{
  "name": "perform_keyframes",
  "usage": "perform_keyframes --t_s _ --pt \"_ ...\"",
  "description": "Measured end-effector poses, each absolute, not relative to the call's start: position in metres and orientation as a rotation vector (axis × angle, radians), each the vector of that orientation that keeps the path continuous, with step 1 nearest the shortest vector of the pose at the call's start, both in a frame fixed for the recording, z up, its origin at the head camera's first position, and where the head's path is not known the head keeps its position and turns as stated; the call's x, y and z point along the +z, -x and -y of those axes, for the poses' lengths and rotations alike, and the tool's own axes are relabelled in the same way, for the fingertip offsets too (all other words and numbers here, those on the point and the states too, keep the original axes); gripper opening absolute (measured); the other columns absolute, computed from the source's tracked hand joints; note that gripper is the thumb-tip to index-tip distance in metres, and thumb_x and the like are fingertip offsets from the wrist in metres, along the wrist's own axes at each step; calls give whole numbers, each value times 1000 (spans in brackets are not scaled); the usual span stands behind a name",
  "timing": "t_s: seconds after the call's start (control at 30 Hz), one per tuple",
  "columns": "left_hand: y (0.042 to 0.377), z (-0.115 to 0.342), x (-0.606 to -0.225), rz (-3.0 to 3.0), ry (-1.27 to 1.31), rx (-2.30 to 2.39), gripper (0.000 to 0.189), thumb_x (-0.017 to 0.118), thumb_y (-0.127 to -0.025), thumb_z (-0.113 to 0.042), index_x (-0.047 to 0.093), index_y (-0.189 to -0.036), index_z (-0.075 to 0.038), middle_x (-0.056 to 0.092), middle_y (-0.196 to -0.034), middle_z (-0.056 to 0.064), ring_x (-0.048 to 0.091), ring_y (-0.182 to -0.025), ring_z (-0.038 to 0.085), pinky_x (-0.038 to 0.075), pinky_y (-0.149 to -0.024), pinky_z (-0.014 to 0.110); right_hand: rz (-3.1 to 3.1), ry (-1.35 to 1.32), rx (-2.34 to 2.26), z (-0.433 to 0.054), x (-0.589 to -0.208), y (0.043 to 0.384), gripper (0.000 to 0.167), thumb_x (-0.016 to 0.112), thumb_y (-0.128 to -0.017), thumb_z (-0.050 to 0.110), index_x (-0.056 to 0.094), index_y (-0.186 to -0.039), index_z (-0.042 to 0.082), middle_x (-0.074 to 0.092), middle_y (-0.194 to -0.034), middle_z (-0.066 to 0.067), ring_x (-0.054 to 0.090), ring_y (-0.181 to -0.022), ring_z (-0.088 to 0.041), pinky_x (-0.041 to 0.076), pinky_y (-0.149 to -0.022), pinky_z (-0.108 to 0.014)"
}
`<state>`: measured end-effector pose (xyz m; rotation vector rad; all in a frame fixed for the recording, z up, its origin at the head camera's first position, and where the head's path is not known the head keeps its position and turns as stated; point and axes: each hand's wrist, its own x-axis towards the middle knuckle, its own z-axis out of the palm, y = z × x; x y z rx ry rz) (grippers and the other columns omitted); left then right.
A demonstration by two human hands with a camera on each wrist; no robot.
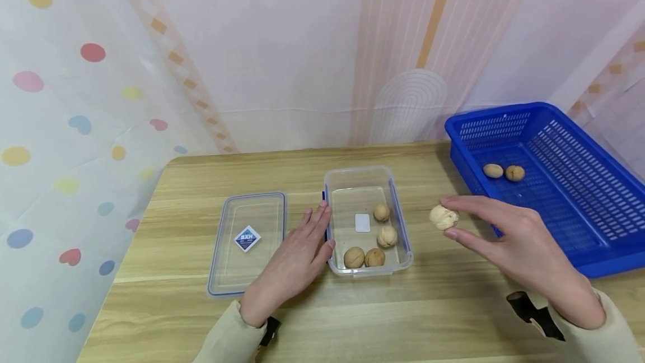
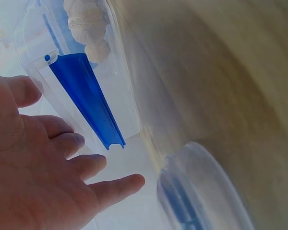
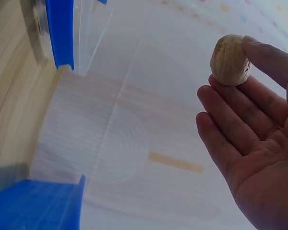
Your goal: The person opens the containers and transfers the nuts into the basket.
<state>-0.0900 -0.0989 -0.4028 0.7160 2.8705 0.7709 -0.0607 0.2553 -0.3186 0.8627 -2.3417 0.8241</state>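
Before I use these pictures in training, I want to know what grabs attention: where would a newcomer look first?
Probably the blue basket at the head view's right, the boldest colour here. Next, the pale walnut pinched in the right hand, held between that basket and the clear box. Inside the box, four more nuts stand out.

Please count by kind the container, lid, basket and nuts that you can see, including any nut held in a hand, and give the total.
Clear container: 1
Lid: 1
Blue basket: 1
Nuts: 7 (4 in the container, 2 in the basket, 1 in the fingers of the right hand)
Total: 10
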Motion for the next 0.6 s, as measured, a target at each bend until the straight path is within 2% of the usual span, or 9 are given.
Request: perform_keyframes --t_s 0.07,0.13,0.3,0.33,0.37,0.5,0.6 --pt "90 99 -403 -2872 -720 767 62 46 -111 -33 27 -164 -5 16 -172 6 20 -155 39 33 -113 68 2327 -853 802 -259 -317 60 55 58 -100 57 78 -121 11 77 -114 -3 62 -113 8 46 -76 -8" --pt "90 99 -402 -2874 -724 762 62 45 -111 -34 27 -164 -5 16 -172 6 20 -155 39 33 -114 68 2367 -820 777 -263 -313 56 43 72 -97 46 77 -122 12 77 -116 -3 62 -111 10 45 -74 -7" --pt "91 99 -403 -2871 -726 761 63 44 -111 -35 25 -164 -6 16 -172 6 19 -156 39 32 -114 68 2419 -769 736 -274 -305 50 41 78 -93 39 77 -125 13 76 -120 -1 59 -91 14 34 -53 -8" --pt "91 99 -403 -2871 -725 764 63 44 -111 -34 26 -164 -5 16 -172 6 19 -156 39 32 -114 68 2405 -769 739 -276 -305 49 43 74 -96 45 77 -125 13 76 -121 0 59 -89 14 33 -50 -10" --pt "91 99 -403 -2870 -722 761 63 44 -111 -34 25 -164 -6 16 -172 6 19 -156 39 31 -114 68 2402 -758 741 -278 -304 48 45 72 -96 47 77 -125 13 76 -121 1 59 -92 14 35 -50 -10" --pt "91 99 -404 -2866 -713 756 63 44 -111 -35 25 -164 -6 14 -172 4 18 -156 38 30 -115 68 2414 -701 735 -286 -304 44 42 82 -91 35 77 -126 13 74 -124 6 60 -105 16 46 -54 -11" --pt "90 99 -404 -2870 -715 754 63 44 -111 -35 25 -164 -6 14 -172 4 18 -156 38 30 -115 69 2418 -659 709 -291 -305 43 43 83 -89 36 76 -126 16 74 -124 6 61 -98 18 48 -54 -12"
